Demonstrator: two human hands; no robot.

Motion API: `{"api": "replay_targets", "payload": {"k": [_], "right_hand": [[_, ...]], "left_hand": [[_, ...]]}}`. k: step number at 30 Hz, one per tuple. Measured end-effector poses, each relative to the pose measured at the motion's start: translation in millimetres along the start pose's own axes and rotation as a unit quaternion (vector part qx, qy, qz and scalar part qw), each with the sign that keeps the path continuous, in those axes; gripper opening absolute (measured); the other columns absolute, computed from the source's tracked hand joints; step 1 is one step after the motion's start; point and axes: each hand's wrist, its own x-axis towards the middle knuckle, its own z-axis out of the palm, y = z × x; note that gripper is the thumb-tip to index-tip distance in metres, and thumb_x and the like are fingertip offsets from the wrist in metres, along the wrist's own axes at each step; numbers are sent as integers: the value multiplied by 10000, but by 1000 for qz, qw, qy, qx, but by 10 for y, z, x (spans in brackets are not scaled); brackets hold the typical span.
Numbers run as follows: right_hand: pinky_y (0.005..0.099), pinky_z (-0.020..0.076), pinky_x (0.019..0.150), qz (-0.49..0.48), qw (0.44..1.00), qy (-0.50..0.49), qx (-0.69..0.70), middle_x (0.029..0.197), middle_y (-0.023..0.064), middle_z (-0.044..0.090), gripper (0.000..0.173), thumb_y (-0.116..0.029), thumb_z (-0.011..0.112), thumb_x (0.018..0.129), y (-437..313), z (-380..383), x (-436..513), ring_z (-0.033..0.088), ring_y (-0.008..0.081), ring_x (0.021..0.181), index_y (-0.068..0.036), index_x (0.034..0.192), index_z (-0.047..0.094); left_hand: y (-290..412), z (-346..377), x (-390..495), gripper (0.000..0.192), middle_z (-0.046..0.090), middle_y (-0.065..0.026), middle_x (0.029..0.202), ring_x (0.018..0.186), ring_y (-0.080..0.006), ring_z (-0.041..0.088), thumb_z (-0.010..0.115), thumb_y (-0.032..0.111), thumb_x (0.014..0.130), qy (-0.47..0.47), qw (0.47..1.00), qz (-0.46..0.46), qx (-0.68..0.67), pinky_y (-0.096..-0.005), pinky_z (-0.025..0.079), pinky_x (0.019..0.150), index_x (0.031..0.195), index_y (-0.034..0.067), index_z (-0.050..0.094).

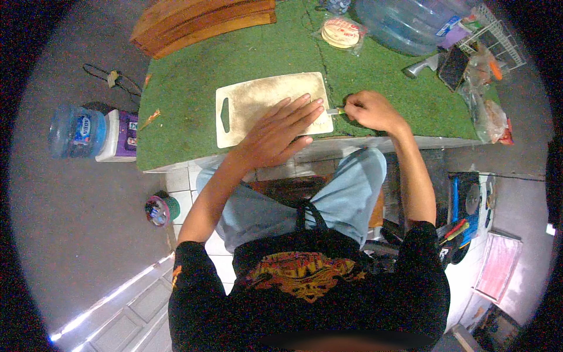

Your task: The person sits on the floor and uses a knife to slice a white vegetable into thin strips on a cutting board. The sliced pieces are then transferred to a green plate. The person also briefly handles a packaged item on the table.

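Note:
A stained white plastic cutting board (264, 92) with a slot handle at its left end lies near the front edge of the green-covered table. My left hand (281, 127) rests palm down over its front part, fingers stretched out toward the right edge. Just right of the board, my right hand (369, 110) is closed around the yellow-green handle of a small knife (335, 111). Its short metal blade points left and meets or overlaps the board's right edge; exact contact is unclear. Most of the handle is hidden in my fist.
Behind the board lie a plastic-wrapped stack of round discs (341, 34) and a large blue water bottle (409, 22). Curved wooden pieces (206, 22) sit at the back left. A dark phone (453, 68), plastic bags (479, 97) and a white wire rack (497, 39) crowd the right.

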Motion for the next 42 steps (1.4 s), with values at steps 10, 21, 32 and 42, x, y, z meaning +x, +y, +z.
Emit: {"api": "replay_targets", "payload": {"k": [10,21,32,42], "right_hand": [[514,463,640,-33,998,53,-3,724,243,623,343,-311,558,832,-22,47,-31,621,427,693,11,751,645],[527,531,777,21,999,35,-25,874,237,704,394,-404,578,845,-27,54,-34,683,430,839,-50,870,751],[441,401,549,-71,989,112,67,600,194,546,327,-284,590,833,-109,64,-3,529,287,538,20,715,622],[374,423,557,-78,990,68,93,596,103,585,337,-280,577,854,-442,-163,304,542,178,567,14,696,625]], "left_hand": [[-125,42,135,626,275,-95,1626,1510,-304,228,420,367,1022,-74,996,43,-8,-516,157,1229,1559,86,266],[-119,22,130,606,305,-93,1612,1511,-295,227,409,361,1027,-72,996,46,8,-532,149,1226,1554,93,280],[-142,-233,99,617,415,-115,1543,1452,-353,343,524,290,975,-34,998,55,23,-581,239,1176,1529,102,326],[-265,-550,-24,615,396,-83,1563,1463,-370,316,517,285,977,-19,999,31,31,-594,223,1183,1541,130,327]]}}
